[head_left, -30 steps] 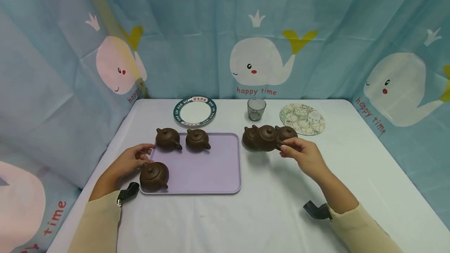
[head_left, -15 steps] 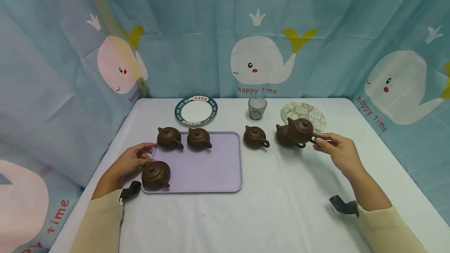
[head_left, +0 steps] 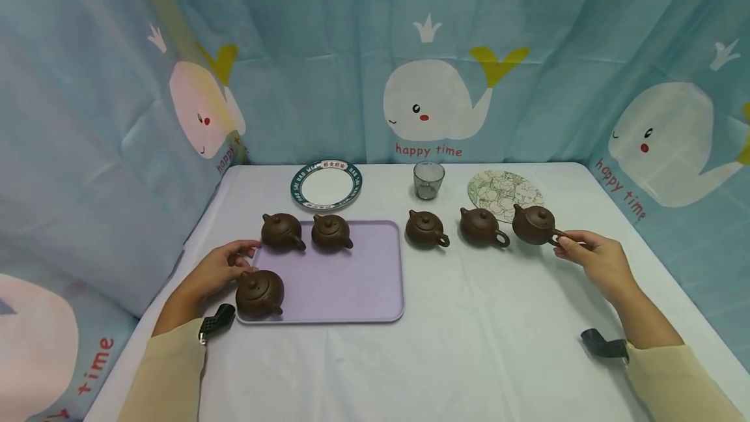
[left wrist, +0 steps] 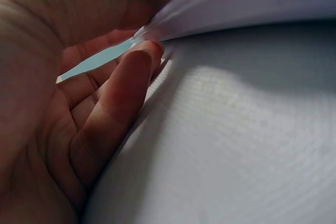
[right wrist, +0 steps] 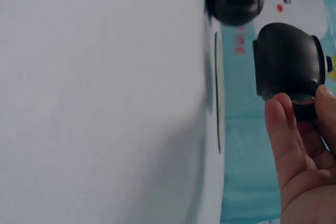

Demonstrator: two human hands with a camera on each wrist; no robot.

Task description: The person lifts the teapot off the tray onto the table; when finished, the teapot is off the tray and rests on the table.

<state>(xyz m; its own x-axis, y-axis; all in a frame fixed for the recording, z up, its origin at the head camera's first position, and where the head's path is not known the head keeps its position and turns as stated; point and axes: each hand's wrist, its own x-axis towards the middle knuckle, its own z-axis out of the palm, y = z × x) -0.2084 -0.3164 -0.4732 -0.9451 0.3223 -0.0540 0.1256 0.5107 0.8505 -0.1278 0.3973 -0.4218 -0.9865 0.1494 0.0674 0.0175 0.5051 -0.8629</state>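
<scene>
Right hand [head_left: 594, 266] pinches the handle [right wrist: 304, 112] of a brown teapot [head_left: 533, 224], held up off the table just right of 2 more teapots [head_left: 482, 226]. Left hand [head_left: 217, 270] is curled at the purple tray's rim [head_left: 403, 279], seemingly gripping it. Honestly, 1 handle pinch could let that pot twist and shed its lid [head_left: 542, 211], or clip its neighbor; tugging the rim might topple the 3 pots [head_left: 260, 294] around its edges. White cloth [head_left: 433, 370] underneath, blue whale-print curtain [head_left: 328, 51] all round.
</scene>
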